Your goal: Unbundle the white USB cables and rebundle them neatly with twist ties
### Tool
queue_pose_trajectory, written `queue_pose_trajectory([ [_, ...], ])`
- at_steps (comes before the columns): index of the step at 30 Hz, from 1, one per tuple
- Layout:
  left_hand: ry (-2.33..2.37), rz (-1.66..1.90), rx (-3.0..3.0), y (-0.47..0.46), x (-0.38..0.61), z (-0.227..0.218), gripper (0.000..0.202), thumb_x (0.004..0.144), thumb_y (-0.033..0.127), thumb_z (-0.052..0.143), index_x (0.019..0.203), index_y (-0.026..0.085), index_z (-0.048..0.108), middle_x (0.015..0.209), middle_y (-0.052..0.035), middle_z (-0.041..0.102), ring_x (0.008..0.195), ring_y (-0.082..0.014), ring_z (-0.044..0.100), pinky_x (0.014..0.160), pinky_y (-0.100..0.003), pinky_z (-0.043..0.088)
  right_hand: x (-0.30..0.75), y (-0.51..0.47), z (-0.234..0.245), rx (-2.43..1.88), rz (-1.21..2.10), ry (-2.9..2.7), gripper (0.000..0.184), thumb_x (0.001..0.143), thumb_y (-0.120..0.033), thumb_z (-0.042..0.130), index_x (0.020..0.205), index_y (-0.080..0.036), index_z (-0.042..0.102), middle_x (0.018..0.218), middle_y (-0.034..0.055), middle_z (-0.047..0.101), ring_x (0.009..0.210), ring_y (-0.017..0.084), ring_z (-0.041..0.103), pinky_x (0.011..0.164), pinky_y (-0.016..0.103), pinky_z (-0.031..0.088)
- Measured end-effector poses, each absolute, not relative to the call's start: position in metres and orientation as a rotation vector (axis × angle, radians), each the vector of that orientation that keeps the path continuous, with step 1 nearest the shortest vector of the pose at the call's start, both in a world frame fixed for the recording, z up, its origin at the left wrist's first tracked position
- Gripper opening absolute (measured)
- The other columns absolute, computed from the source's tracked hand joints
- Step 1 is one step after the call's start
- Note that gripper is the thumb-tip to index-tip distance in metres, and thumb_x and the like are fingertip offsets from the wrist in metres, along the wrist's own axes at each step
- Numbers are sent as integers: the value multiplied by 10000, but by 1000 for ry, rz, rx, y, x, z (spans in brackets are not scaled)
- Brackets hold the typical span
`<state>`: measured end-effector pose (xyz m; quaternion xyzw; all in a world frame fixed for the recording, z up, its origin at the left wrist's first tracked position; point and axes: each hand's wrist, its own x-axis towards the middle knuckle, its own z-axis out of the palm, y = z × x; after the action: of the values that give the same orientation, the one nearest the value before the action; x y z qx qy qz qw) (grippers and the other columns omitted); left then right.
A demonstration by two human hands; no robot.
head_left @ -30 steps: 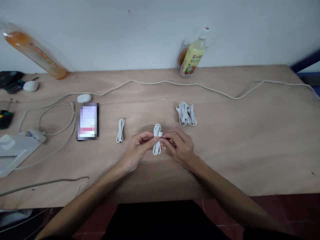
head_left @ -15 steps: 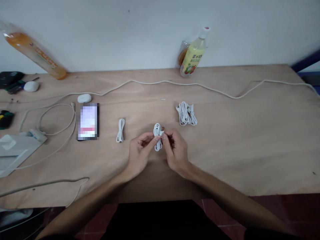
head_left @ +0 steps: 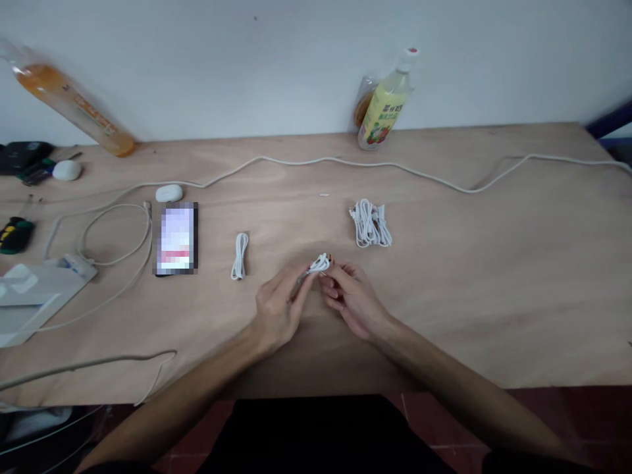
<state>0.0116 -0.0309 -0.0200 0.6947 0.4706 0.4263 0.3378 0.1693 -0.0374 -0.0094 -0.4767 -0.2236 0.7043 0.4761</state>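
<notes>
A coiled white cable [head_left: 320,263] is held between my two hands above the front middle of the table. My left hand [head_left: 281,304] pinches the coil from its left side with thumb and fingers. From the right, my right hand [head_left: 356,297] grips the cable near an end where a small orange-brown bit shows; the fingers hide most of that end. On the table to the left lies a bundled white cable [head_left: 239,256]. Farther back on the right is a pile of several bundled white cables [head_left: 370,224].
A phone [head_left: 176,238] and a white earbud case [head_left: 168,193] lie left. A long white cord [head_left: 355,162] crosses the wooden table [head_left: 494,276]. Against the wall lean a yellow-labelled bottle [head_left: 385,108] and an orange drink bottle [head_left: 74,108]. A screwdriver [head_left: 17,234] is far left.
The coil in my hands has tipped from upright to nearly flat and shifted slightly right. My right hand has turned, its fingers now curling beneath. The view has shifted slightly.
</notes>
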Motion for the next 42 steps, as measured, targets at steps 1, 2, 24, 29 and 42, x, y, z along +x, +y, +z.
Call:
queue_pose_trajectory([
  [1,1199,1100,1855,-31,10,-21,181,1016,300,712,1116,231,846,1061,-98,867,951,-258,818,908,-357,651,173,-35,-8,-1132,1804,-507,403,743,-490,860,728,-236,548,616,-94,396,505,76,253,409,211,159],
  [2,1173,1083,1885,-30,9,-22,190,1017,292,706,1131,232,845,1080,-103,867,971,-262,819,924,-360,651,176,-34,-6,-1106,1868,-472,409,719,-480,872,729,-238,543,610,-104,374,496,71,225,398,208,135],
  [24,1102,942,1101,-12,15,4,304,862,481,880,934,188,846,916,-68,863,853,-229,797,817,-343,655,182,-43,-18,-1323,525,-1538,118,1048,-213,659,979,-251,748,810,-8,688,618,140,566,561,291,469],
  [29,1009,936,958,-14,15,4,358,872,506,879,1009,176,862,993,-82,874,839,-235,817,823,-369,683,184,-42,-21,-1243,275,-1645,128,1056,-132,658,1005,-227,727,816,-8,704,617,132,579,576,277,495],
  [42,798,825,811,-3,7,3,256,846,405,936,1004,206,903,985,-72,864,883,-199,781,836,-304,616,188,-40,-14,-1246,492,-1563,133,1049,-175,643,975,-242,731,811,-8,721,670,146,636,571,281,492],
])
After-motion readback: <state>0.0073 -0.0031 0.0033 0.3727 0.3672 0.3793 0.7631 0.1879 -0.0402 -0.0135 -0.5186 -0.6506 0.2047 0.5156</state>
